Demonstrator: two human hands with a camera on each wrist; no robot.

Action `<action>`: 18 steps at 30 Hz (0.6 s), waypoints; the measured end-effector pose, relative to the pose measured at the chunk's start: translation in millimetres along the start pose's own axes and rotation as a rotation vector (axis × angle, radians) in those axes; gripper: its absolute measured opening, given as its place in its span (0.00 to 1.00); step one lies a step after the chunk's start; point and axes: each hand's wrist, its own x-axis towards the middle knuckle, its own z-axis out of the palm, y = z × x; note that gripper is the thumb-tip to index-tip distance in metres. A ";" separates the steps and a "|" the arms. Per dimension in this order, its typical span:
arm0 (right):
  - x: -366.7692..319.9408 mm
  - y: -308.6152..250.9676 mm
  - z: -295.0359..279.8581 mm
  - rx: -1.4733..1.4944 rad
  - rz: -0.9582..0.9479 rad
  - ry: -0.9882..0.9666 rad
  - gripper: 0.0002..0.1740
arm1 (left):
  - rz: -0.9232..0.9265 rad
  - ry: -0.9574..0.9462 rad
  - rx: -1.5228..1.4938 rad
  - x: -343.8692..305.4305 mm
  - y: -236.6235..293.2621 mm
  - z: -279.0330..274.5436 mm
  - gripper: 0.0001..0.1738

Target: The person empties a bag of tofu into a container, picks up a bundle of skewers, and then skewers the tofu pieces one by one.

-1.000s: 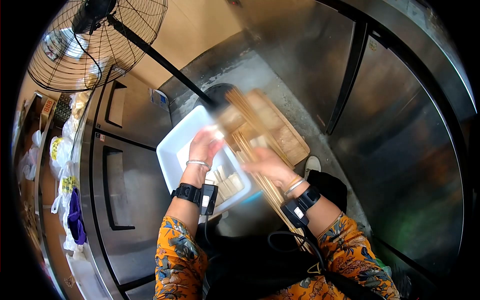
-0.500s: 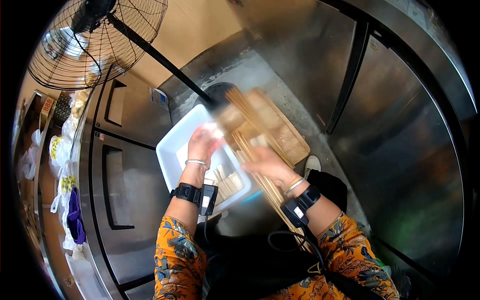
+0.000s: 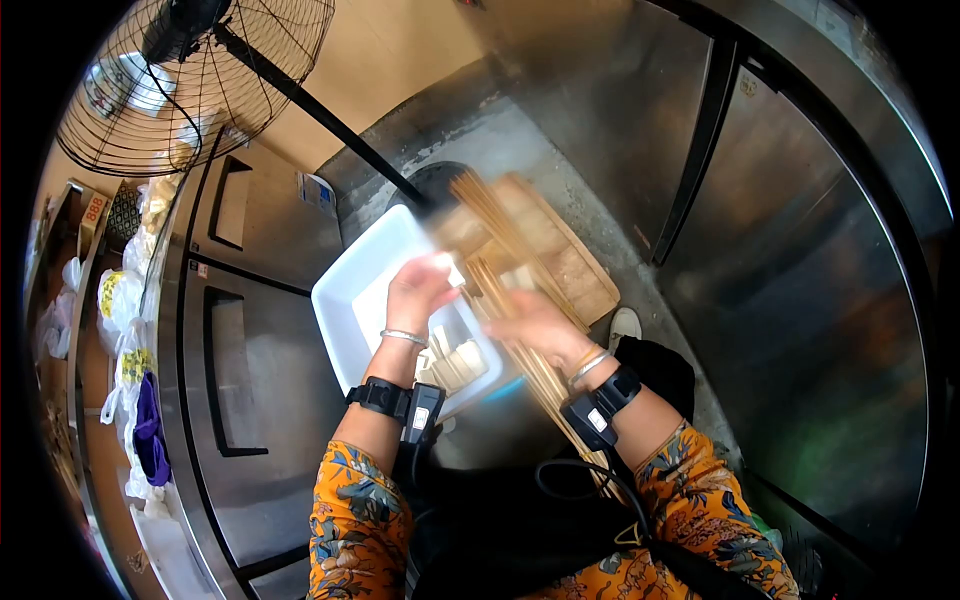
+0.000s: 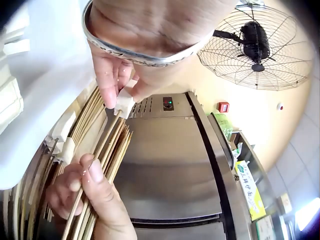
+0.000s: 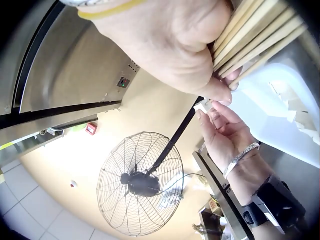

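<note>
My left hand is over the right side of a white plastic tub. In the left wrist view its thumb and fingers pinch a small white block at the tip of a bamboo skewer. My right hand grips a bundle of bamboo skewers beside the tub, thumb along the top in the left wrist view. Several white blocks lie in the near end of the tub.
More skewers lie over a wooden board right of the tub. A standing fan rises behind, its black pole running down past the tub. Steel cabinets flank both sides.
My left hand has shifted slightly right, toward the skewers. My right hand has stayed in nearly the same place with its bundle.
</note>
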 end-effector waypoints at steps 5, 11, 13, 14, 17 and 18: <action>4.0 9.6 -2.2 -0.114 -0.017 0.067 0.21 | -0.018 -0.014 0.025 -8.6 -7.2 5.0 0.16; 4.0 -1.1 -1.3 -0.412 -0.042 0.111 0.25 | -0.032 -0.064 0.133 -9.5 -8.0 1.1 0.16; 1.8 0.5 0.4 -0.409 -0.032 0.162 0.27 | 0.002 -0.012 0.280 -5.7 -14.4 -11.8 0.16; -0.5 0.8 2.6 -0.370 -0.032 0.200 0.28 | 0.047 0.039 0.404 -3.2 -19.7 -21.7 0.17; -2.6 -9.2 2.0 -0.351 0.027 0.209 0.30 | 0.109 0.041 1.122 -4.4 -20.8 -37.8 0.19; -2.7 -11.3 1.0 -0.360 0.060 0.193 0.30 | 0.045 -0.041 1.320 -3.9 -23.2 -38.7 0.20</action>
